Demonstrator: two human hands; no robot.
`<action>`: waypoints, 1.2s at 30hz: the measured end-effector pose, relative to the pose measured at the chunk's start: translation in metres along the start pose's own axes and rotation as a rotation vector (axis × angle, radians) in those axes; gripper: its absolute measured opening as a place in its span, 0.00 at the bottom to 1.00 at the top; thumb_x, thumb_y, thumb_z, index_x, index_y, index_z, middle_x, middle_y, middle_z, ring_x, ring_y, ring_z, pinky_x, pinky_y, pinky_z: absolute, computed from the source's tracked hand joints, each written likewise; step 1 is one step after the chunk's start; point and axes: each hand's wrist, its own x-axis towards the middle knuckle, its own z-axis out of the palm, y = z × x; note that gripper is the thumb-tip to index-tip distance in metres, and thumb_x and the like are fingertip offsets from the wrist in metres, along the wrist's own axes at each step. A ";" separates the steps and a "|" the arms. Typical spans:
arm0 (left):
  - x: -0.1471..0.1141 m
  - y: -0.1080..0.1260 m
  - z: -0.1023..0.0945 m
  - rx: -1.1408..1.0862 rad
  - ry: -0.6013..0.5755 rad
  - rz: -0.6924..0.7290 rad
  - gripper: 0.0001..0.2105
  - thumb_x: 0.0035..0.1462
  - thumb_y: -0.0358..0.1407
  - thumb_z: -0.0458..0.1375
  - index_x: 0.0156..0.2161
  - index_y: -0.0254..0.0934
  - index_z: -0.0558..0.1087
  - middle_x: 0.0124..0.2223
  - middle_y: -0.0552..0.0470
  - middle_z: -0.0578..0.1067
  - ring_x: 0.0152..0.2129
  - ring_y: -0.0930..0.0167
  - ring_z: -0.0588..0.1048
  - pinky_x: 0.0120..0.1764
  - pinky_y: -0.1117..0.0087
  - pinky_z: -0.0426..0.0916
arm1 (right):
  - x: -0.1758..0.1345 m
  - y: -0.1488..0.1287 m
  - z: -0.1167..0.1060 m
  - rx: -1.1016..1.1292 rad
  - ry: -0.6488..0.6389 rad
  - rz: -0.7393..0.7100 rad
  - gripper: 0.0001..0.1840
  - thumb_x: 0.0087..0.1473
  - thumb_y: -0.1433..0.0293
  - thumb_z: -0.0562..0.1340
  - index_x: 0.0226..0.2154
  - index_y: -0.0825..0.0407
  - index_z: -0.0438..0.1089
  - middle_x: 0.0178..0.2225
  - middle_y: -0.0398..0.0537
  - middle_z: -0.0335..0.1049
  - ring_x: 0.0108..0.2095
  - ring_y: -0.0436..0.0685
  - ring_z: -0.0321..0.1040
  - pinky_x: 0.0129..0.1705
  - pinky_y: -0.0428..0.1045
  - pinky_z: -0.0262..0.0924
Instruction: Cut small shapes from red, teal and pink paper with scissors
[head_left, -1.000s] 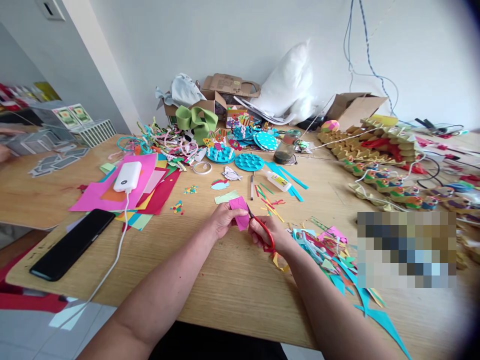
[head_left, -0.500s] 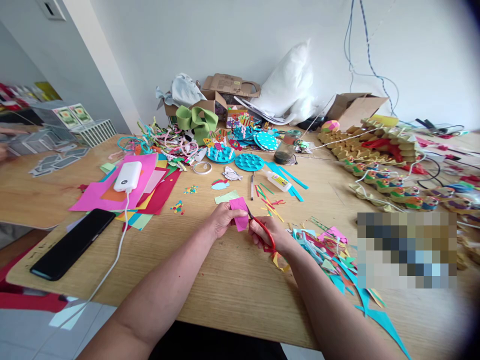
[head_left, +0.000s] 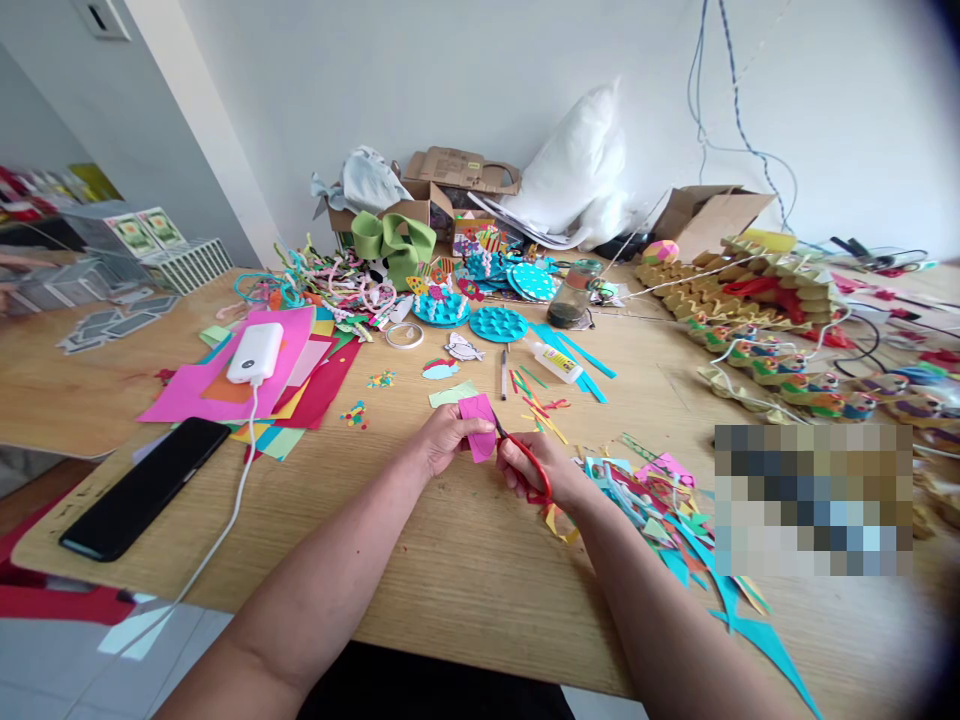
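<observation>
My left hand (head_left: 450, 438) pinches a small piece of magenta paper (head_left: 478, 412) between thumb and fingers, with drawn lines faintly visible on it. My right hand (head_left: 531, 464) is closed around the red handles of a pair of scissors (head_left: 541, 470). The dark blades meet the right edge of the paper. Just beyond the hands lie a pale green paper piece (head_left: 453, 393), a pen (head_left: 504, 372) and a white glue bottle (head_left: 557, 362). Two fish cut-outs, one grey-white (head_left: 464, 347) and one blue and red (head_left: 439, 369), rest farther back.
Coloured paper scraps (head_left: 667, 500) spread right of my right forearm. On the left are stacked coloured sheets (head_left: 202, 392), a white power bank (head_left: 256, 352) with a cable and a black phone (head_left: 142, 487). Blue discs (head_left: 499, 324), a glass jar (head_left: 576, 292) and cardboard boxes (head_left: 709, 222) stand behind.
Almost nothing differs. Both hands, the paper and the scissors stay in nearly the same place, with the blades still at the paper's right edge.
</observation>
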 end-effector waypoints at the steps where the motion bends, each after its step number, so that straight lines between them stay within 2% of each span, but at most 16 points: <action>1: 0.000 0.000 0.000 0.002 -0.001 0.000 0.14 0.32 0.35 0.68 0.28 0.31 0.73 0.26 0.51 0.75 0.22 0.72 0.71 0.30 0.71 0.64 | 0.000 0.000 0.000 -0.002 -0.007 -0.002 0.29 0.43 0.43 0.62 0.21 0.54 0.62 0.16 0.41 0.63 0.14 0.46 0.60 0.14 0.40 0.52; 22: -0.001 0.001 0.000 -0.009 -0.035 -0.008 0.14 0.33 0.35 0.68 0.29 0.31 0.74 0.27 0.51 0.76 0.24 0.72 0.72 0.32 0.70 0.64 | -0.002 0.004 -0.002 0.030 -0.060 -0.046 0.29 0.49 0.44 0.58 0.22 0.55 0.62 0.16 0.41 0.63 0.14 0.46 0.60 0.14 0.40 0.51; 30: -0.002 0.002 0.000 -0.002 -0.050 -0.005 0.14 0.34 0.35 0.67 0.28 0.31 0.74 0.26 0.50 0.76 0.23 0.72 0.72 0.31 0.70 0.64 | -0.002 0.002 -0.001 0.035 -0.037 -0.007 0.30 0.47 0.43 0.59 0.22 0.54 0.63 0.15 0.41 0.62 0.14 0.46 0.60 0.14 0.41 0.52; 36: -0.001 0.001 0.000 -0.005 -0.019 -0.011 0.13 0.33 0.34 0.68 0.28 0.31 0.73 0.26 0.51 0.75 0.22 0.73 0.72 0.30 0.71 0.64 | -0.001 0.003 -0.001 0.019 -0.003 -0.002 0.30 0.45 0.43 0.61 0.21 0.54 0.62 0.14 0.40 0.61 0.13 0.46 0.57 0.13 0.41 0.50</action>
